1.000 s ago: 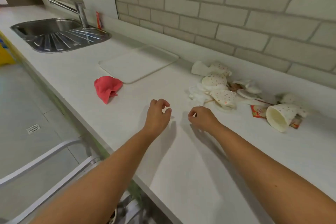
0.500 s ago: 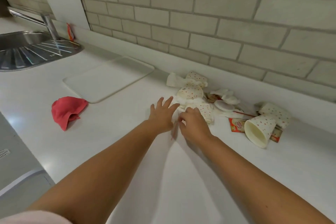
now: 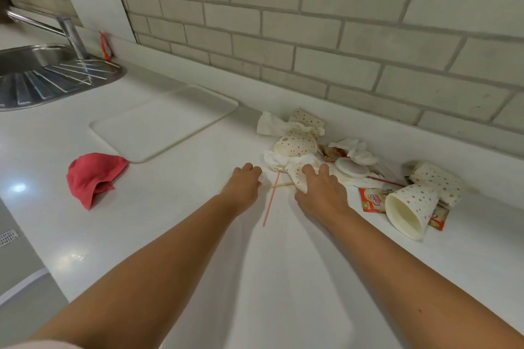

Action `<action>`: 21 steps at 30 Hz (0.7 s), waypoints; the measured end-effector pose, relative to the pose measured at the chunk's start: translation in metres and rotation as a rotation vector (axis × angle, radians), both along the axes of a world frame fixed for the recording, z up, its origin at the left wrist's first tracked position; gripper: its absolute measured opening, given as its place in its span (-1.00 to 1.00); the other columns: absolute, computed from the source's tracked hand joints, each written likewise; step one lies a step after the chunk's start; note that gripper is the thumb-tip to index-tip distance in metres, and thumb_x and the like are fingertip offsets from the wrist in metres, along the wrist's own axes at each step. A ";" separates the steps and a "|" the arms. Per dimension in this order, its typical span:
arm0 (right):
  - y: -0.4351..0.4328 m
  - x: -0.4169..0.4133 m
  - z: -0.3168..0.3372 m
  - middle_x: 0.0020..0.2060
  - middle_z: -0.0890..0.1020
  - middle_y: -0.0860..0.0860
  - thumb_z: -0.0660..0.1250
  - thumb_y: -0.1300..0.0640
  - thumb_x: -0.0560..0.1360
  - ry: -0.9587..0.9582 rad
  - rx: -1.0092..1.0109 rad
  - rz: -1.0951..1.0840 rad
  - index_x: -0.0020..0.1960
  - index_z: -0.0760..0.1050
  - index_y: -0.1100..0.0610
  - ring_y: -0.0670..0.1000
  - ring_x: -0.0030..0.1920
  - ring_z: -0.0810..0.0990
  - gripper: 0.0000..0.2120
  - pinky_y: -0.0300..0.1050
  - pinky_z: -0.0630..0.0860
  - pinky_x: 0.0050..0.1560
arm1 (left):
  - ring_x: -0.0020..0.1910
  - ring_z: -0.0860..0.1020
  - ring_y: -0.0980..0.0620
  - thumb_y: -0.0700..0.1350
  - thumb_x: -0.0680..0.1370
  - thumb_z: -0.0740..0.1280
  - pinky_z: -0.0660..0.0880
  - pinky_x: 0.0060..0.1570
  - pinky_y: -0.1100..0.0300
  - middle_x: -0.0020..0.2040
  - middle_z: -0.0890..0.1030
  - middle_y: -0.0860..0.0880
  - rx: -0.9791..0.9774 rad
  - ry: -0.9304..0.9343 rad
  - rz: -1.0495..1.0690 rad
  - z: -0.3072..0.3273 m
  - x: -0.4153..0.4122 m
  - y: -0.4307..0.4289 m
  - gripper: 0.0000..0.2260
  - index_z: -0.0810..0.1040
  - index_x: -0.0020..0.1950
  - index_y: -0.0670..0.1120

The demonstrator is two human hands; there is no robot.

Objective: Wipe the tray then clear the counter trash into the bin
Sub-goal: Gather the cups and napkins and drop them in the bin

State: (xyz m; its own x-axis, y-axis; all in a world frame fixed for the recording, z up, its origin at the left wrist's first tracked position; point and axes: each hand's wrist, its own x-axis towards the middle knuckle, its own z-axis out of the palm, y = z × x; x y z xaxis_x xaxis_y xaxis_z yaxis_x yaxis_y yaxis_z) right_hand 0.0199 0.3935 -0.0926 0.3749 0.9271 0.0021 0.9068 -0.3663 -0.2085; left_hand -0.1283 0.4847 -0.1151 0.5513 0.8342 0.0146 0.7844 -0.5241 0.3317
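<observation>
Right hand [image 3: 320, 191] gripped crushed cup [image 3: 295, 173] at near edge of trash pile [image 3: 357, 153]; left hand [image 3: 243, 183] curled just left, hold unclear.

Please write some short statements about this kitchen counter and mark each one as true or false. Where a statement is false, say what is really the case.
1. The red cloth lies on the tray. False: it lies on the counter, beside the tray's near corner.
2. The open paper cup lies on its side. True.
3. The trash pile lies on the tray. False: it lies on the counter by the wall, to the right of the tray.
4. The right hand touches a crushed dotted cup. True.
</observation>
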 end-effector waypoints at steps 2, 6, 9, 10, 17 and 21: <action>-0.002 -0.002 0.004 0.22 0.34 0.14 0.22 0.07 0.52 -0.020 0.021 -0.029 0.36 0.22 0.09 0.17 0.11 0.47 -0.56 -0.08 0.32 -0.11 | 0.12 0.46 -0.15 -0.27 0.59 0.11 0.37 0.07 0.13 0.14 0.47 -0.15 -0.014 -0.052 0.027 -0.001 -0.008 -0.002 -0.75 0.43 0.24 -0.20; -0.004 -0.007 0.018 0.20 0.45 0.13 0.21 0.20 0.52 -0.092 0.108 -0.067 0.32 0.28 0.13 0.15 0.10 0.53 -0.62 -0.09 0.34 -0.17 | 0.07 0.50 -0.11 -0.34 0.56 0.08 0.34 -0.03 0.23 0.09 0.52 -0.16 -0.046 -0.165 0.109 0.003 -0.034 -0.010 -0.77 0.45 0.13 -0.21; -0.005 -0.024 0.034 0.18 0.47 0.13 0.18 0.26 0.51 -0.111 0.209 -0.011 0.29 0.34 0.16 0.17 0.07 0.54 -0.65 -0.10 0.34 -0.20 | 0.00 0.48 -0.07 -0.35 0.54 0.05 0.33 -0.07 0.23 0.07 0.53 -0.14 -0.051 -0.203 0.155 0.013 -0.058 -0.018 -0.76 0.42 0.11 -0.19; -0.005 -0.034 0.040 0.14 0.49 0.12 0.17 0.25 0.51 -0.101 0.244 0.015 0.27 0.35 0.16 0.18 0.05 0.54 -0.67 -0.11 0.33 -0.22 | -0.06 0.46 -0.04 -0.34 0.54 0.05 0.33 -0.09 0.22 0.04 0.52 -0.12 -0.047 -0.210 0.170 0.018 -0.069 -0.020 -0.76 0.42 0.10 -0.18; -0.009 -0.136 0.068 -0.05 0.58 0.17 0.14 0.07 0.58 0.050 0.323 0.286 0.19 0.38 0.21 0.22 0.04 0.49 -0.73 -0.02 0.34 -0.10 | -0.22 0.41 -0.10 -0.32 0.54 0.10 0.28 -0.26 0.15 -0.20 0.45 -0.08 0.056 -0.200 0.337 0.038 -0.154 -0.035 -0.89 0.37 -0.04 -0.16; -0.013 -0.202 0.069 0.08 0.56 0.14 0.11 0.03 0.60 0.153 0.346 0.435 0.18 0.40 0.22 0.16 0.11 0.42 -0.70 -0.01 0.37 -0.03 | -0.24 0.40 -0.12 -0.25 0.59 0.09 0.28 -0.27 0.09 -0.31 0.43 -0.13 0.118 -0.185 0.457 0.039 -0.216 -0.052 -0.85 0.36 -0.16 -0.18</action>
State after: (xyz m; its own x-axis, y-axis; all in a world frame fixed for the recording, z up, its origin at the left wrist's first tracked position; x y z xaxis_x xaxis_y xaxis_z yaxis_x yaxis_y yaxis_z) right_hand -0.1821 0.3805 -0.0234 -0.0203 0.9511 0.3081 0.9088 0.1460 -0.3908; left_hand -0.3444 0.4325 -0.0762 0.1099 0.9764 0.1860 0.8760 -0.1836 0.4459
